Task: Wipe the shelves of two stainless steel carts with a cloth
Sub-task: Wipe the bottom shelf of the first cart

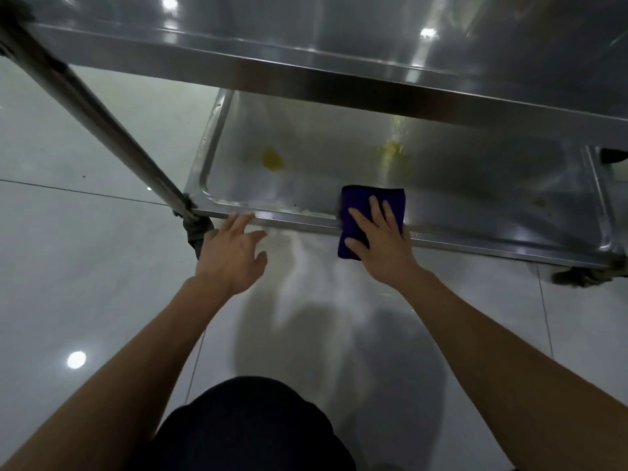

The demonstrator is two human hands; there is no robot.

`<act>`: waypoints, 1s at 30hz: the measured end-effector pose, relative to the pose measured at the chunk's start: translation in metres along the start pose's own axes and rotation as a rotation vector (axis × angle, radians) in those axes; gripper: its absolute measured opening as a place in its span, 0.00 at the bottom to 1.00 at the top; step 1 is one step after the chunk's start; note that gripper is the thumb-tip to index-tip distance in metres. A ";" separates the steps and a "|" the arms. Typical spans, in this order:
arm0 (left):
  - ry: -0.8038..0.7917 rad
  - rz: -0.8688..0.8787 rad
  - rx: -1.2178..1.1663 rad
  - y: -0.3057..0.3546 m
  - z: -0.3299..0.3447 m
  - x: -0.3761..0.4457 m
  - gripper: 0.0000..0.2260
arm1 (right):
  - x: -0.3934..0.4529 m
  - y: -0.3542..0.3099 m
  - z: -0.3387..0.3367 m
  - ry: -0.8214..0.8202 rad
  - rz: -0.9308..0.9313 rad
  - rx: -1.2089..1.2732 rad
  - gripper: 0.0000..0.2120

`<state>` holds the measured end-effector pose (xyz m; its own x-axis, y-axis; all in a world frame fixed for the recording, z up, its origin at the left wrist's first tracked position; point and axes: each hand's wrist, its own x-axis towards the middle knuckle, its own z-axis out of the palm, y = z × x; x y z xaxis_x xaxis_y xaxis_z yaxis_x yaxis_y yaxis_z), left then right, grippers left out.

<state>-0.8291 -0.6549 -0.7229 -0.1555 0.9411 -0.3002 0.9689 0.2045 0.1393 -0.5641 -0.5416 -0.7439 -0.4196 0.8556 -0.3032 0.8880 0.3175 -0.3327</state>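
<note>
Down at the bottom shelf (441, 171) of the steel cart (306, 73), seen from the head view, a folded purple cloth (360, 212) lies across the shelf's near edge, half on the metal and half hanging over the rim. Her or his right hand (380, 239) lies flat on it, fingers straight and spread, pressing it down. Toward the near left corner, the left hand (234, 253) is relaxed and apart, fingertips touching the rim beside the corner post (102, 120). Two yellow stains (272, 159) mark the shelf farther in. Pale glossy floor tiles (85, 266) lie below.
</note>
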 end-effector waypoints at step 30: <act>0.155 0.057 0.054 -0.016 0.002 -0.036 0.23 | -0.049 0.018 0.015 0.102 0.046 -0.092 0.25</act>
<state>-0.8381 -0.6928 -0.7161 -0.1240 0.9818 -0.1439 0.9852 0.1391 0.1001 -0.5306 -0.5843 -0.7484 -0.3611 0.9055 -0.2227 0.9212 0.3093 -0.2361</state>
